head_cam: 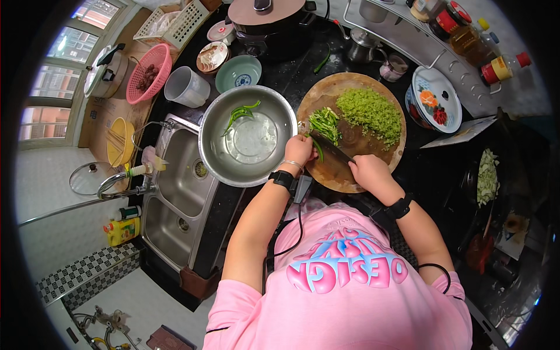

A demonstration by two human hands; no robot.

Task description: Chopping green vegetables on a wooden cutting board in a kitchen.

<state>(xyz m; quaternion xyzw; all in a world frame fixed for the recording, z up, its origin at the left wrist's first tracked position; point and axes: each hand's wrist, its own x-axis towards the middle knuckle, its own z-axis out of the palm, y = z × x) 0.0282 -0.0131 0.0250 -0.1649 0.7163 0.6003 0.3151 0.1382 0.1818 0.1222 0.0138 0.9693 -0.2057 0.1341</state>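
Note:
My right hand [371,172] grips the handle of a kitchen knife [331,147], its dark blade angled over a round wooden chopping board [350,181]. At the board's left edge, my left hand [300,149] holds a green chili pepper [318,149] close to the blade. Just beyond the blade lies a small pile of sliced green chili [325,123]. A larger heap of finely chopped green vegetable [372,113] covers the board's upper right. Left of the board, a steel basin [249,135] contains several whole green chilies [241,113].
A double steel sink [175,183] lies left of the basin. Behind stand a green bowl [238,74], a plastic jug [188,87] and a large cooker [271,26]. Right of the board are a floral enamel bowl [433,100] and a pan holding chopped pale vegetable [488,177]. A loose chili [323,60] lies behind the board.

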